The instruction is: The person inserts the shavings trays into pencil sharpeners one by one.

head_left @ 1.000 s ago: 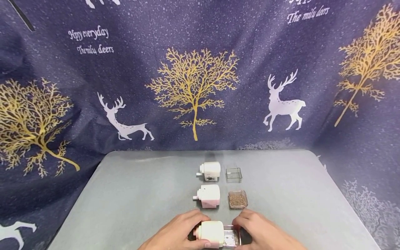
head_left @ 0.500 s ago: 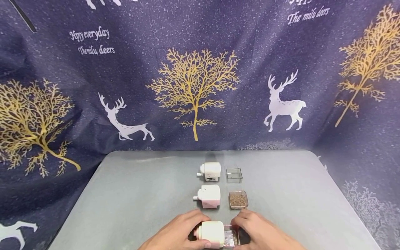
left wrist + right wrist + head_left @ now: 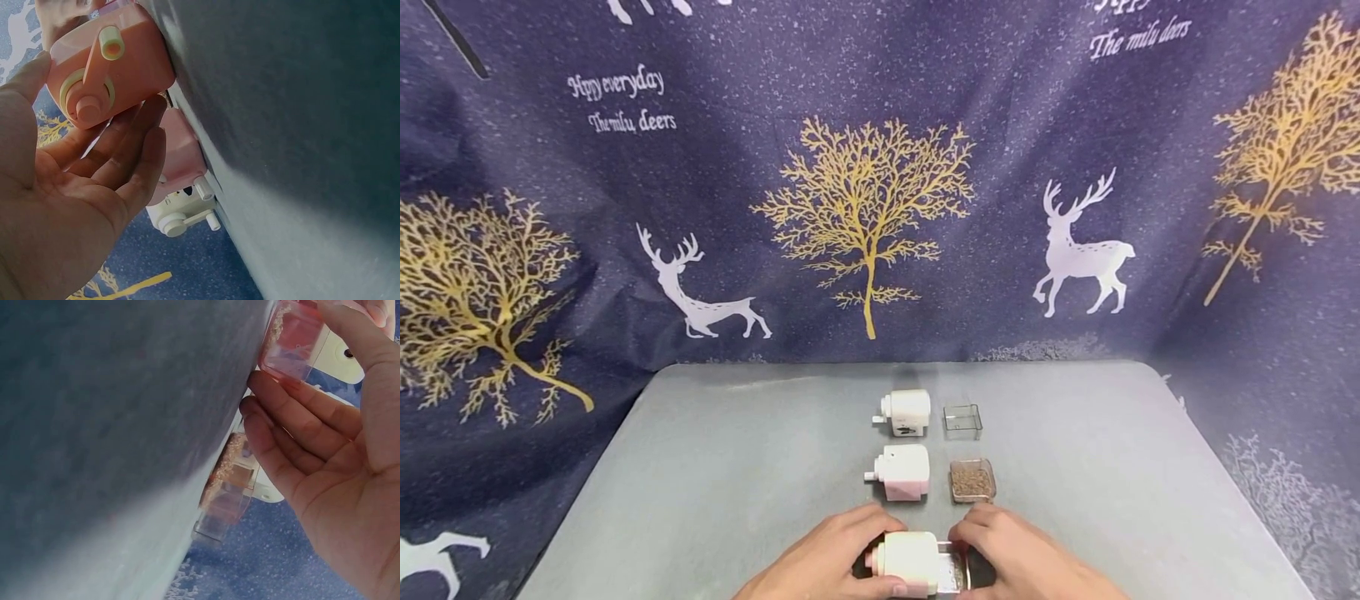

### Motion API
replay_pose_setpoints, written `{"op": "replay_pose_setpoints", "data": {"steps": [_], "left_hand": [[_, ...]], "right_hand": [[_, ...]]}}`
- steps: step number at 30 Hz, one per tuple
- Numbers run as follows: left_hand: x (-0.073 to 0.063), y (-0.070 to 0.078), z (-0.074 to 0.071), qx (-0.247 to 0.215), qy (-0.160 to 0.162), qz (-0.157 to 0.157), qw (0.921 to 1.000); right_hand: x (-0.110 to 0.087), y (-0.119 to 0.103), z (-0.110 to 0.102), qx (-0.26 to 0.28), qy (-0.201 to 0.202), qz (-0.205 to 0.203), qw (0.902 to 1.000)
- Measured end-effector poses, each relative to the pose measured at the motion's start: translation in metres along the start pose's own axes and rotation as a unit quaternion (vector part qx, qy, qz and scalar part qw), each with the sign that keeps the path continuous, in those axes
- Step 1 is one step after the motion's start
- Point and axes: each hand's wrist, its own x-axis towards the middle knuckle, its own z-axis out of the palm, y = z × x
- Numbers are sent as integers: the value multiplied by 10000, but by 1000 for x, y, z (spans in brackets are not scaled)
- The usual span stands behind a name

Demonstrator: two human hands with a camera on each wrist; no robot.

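My left hand (image 3: 838, 557) grips a cream-topped crank pencil sharpener (image 3: 910, 560) near the table's front edge, thumb on the near side and fingers on the far side. Its pink-orange face with the crank (image 3: 98, 65) shows in the left wrist view. On the right, my right hand (image 3: 1011, 550) pinches a clear shavings drawer (image 3: 953, 570) between thumb and fingers. The drawer is lined up with the sharpener's right side and sticks partly out of it. Pale shavings (image 3: 278, 328) lie inside it in the right wrist view.
Farther back stand a pink-and-white sharpener (image 3: 905, 472) and a white one (image 3: 909, 412). Beside them lie a drawer full of brown shavings (image 3: 972, 482) and a clear drawer (image 3: 962, 422). A dark curtain (image 3: 880, 250) hangs behind the grey table (image 3: 760, 442).
My right hand has shifted left with the drawer, and less of the drawer shows beside the sharpener. My left hand keeps its hold in place.
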Motion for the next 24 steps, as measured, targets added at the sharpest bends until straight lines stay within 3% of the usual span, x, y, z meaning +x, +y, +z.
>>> {"op": "replay_pose_setpoints", "data": {"steps": [9,24], "left_hand": [[0,-1,1,53,134,173,9997],[1,-3,1,49,52,83,9999]], "right_hand": [[5,1,0,16,-73,-140,9999],[9,1,2,122,-66,-227,9996]]}}
